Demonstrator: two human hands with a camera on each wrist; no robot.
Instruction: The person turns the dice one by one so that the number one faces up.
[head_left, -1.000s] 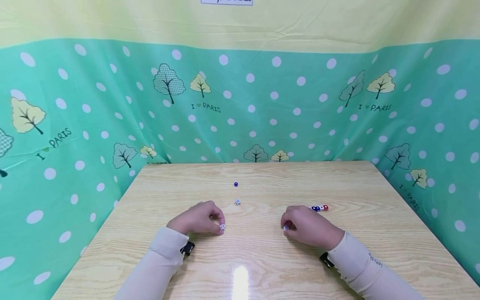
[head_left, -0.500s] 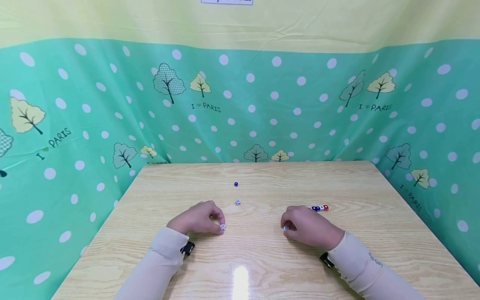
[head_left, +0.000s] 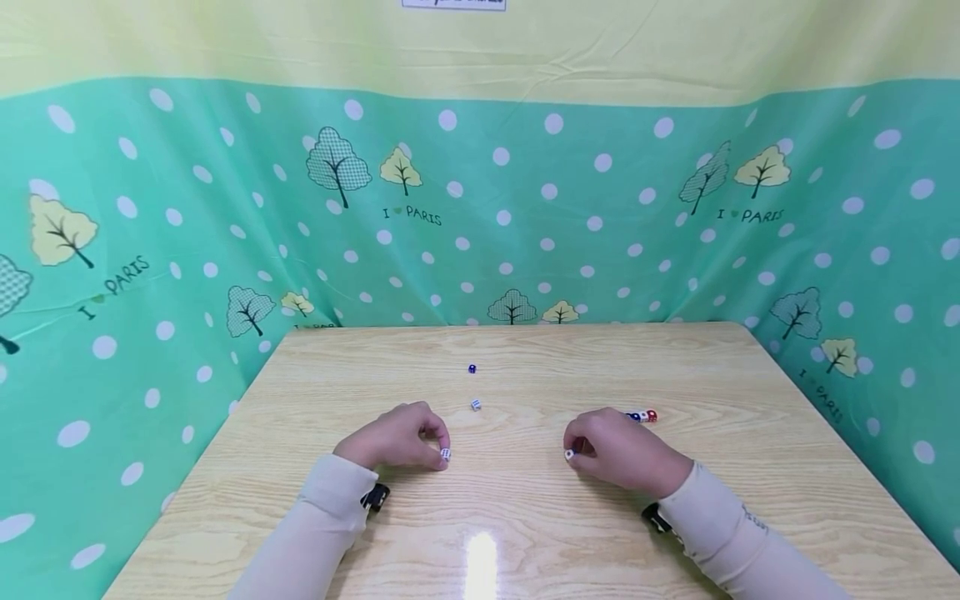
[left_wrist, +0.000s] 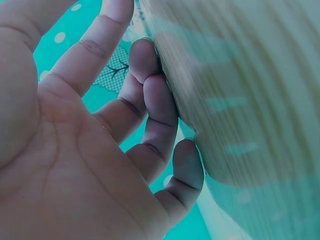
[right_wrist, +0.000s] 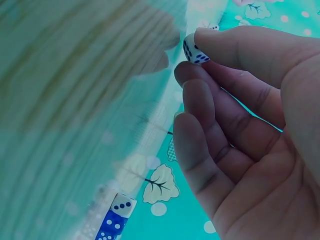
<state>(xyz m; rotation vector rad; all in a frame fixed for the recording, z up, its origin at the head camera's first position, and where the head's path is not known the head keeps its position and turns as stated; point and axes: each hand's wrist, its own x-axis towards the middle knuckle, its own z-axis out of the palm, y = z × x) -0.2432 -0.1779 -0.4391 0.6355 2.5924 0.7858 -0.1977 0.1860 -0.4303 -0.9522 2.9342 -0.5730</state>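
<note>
Low over the wooden table, my left hand (head_left: pixel 397 436) pinches a small white die (head_left: pixel 446 454) between thumb and forefinger. In the left wrist view, that hand's other fingertips rest along the tabletop, and its die is hidden. To the right, my right hand (head_left: pixel 624 450) holds another white die (head_left: pixel 569 454) at its fingertips. The right wrist view shows blue pips on this die (right_wrist: pixel 195 50), with the thumb against it. Just beyond the right hand lies a row of dice with blue, white and red ones, ending in a red die (head_left: pixel 652 416); the hand covers its left part.
Near the table's middle sits a loose white die (head_left: pixel 476 405), with a dark blue die (head_left: pixel 472 368) farther back. A green and yellow curtain (head_left: pixel 525 208) encloses the table (head_left: pixel 360 358) at the back and sides. Light glares off the front of the tabletop.
My right hand has shifted slightly right, and its die has turned to show a different face. It now covers more of the row. The left hand stays put.
</note>
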